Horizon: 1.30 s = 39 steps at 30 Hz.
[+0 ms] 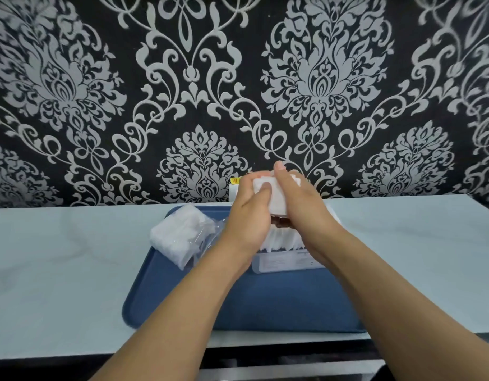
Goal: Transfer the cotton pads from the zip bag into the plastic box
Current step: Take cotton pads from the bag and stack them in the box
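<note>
A stack of white cotton pads (pixel 276 198) is pressed between my left hand (pixel 250 213) and my right hand (pixel 301 210), held above the blue tray (pixel 238 303). Below my hands stands the clear plastic box (pixel 281 261) with a row of white pads (pixel 281 239) upright inside it; my wrists hide most of it. On the tray's far left corner lies the clear zip bag (pixel 183 235), crumpled and still holding white pads.
The tray sits on a pale counter (pixel 59 270) against a black wall with a silver pattern. A small white item with a yellow tag (pixel 234 185) stands behind my left hand. The counter's front edge runs along the bottom.
</note>
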### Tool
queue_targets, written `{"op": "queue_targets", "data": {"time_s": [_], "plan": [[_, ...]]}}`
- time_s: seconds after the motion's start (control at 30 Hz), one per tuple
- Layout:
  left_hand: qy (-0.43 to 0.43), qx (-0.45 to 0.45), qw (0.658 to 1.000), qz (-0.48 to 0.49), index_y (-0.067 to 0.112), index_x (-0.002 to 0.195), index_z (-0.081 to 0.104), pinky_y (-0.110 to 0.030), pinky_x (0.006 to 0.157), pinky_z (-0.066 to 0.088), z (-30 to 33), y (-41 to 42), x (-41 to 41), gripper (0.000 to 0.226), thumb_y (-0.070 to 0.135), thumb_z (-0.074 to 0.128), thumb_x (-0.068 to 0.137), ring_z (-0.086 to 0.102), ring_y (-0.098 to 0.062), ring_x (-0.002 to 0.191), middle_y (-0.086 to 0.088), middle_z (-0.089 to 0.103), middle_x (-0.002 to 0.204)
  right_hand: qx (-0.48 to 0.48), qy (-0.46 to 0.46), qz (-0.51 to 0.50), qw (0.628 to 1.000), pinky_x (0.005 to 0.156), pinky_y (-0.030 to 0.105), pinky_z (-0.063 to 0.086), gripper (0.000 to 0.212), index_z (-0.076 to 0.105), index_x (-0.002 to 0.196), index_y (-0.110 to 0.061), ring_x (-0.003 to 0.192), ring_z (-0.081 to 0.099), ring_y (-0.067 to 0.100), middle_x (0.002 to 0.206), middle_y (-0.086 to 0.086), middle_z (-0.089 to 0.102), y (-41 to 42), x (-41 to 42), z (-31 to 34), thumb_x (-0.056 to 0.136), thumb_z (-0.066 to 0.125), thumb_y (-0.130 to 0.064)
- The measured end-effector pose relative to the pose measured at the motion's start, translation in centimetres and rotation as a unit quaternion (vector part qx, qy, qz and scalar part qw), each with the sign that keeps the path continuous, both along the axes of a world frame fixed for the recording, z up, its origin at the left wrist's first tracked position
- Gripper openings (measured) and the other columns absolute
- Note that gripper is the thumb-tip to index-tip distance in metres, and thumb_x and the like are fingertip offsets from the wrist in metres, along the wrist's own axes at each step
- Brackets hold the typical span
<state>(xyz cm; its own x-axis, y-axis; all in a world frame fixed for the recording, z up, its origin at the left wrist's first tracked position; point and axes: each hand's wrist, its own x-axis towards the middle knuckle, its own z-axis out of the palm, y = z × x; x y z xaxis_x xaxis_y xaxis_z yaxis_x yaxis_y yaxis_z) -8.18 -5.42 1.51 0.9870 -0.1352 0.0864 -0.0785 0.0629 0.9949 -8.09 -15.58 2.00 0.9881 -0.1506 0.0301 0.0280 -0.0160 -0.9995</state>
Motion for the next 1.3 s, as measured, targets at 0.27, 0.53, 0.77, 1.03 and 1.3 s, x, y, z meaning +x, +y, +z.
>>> {"op": "queue_targets", "data": {"time_s": [0.27,0.53,0.77,1.03,1.3], "plan": [[-0.122,0.076,0.978,0.149,0.024,0.110,0.055,-0.050,0.081,0.057,-0.6,-0.3,0.6,0.013,0.033,0.048,0.103,0.069,-0.022,0.089,-0.003,0.070,0.099,0.062,0.024,0.084,0.994,0.061,0.024,0.047,0.043,0.065,0.117,-0.010,0.070,0.063,0.009,0.086,-0.001,0.070,-1.6,-0.6,0.8,0.087,0.073,-0.039],[-0.172,0.125,0.969,0.123,0.025,0.097,0.062,-0.023,0.058,0.043,-0.6,-0.5,0.3,0.021,0.044,0.052,0.100,0.054,-0.003,0.054,0.006,0.065,0.067,0.088,0.127,0.057,0.986,0.056,0.020,0.045,0.030,0.074,0.101,-0.002,0.071,0.057,0.013,0.090,0.008,0.071,-5.9,-1.3,1.3,0.078,0.080,-0.020],[-0.232,0.421,0.874,-0.077,0.028,0.084,0.071,-0.021,0.070,0.045,-2.7,1.5,0.6,0.024,0.051,0.074,0.080,0.058,-0.001,0.078,0.016,0.068,0.082,-0.199,0.167,-0.030,0.965,0.044,0.023,0.030,0.030,0.055,0.070,-0.015,0.056,0.045,0.015,0.073,0.000,0.050,-10.4,-2.2,0.5,0.071,0.079,-0.031],[-0.223,0.474,0.844,-0.112,0.030,0.091,0.071,-0.025,0.074,0.050,-3.5,1.0,0.7,0.046,0.069,0.076,0.066,0.057,-0.001,0.083,0.020,0.064,0.084,-0.385,0.183,-0.011,0.905,0.039,0.021,0.028,0.044,0.044,0.061,-0.012,0.039,0.037,0.012,0.052,0.000,0.043,-8.7,-0.5,-0.4,0.068,0.082,-0.032],[-0.247,0.528,0.803,-0.121,0.031,0.097,0.066,-0.033,0.077,0.053,-3.7,-0.4,1.1,0.039,0.062,0.074,0.075,0.057,-0.007,0.085,0.018,0.061,0.087,-0.553,0.203,-0.006,0.808,0.059,0.030,0.042,0.051,0.044,0.070,-0.015,0.066,0.052,0.020,0.072,0.000,0.053,-8.9,1.2,-1.3,0.058,0.087,-0.041]]}}
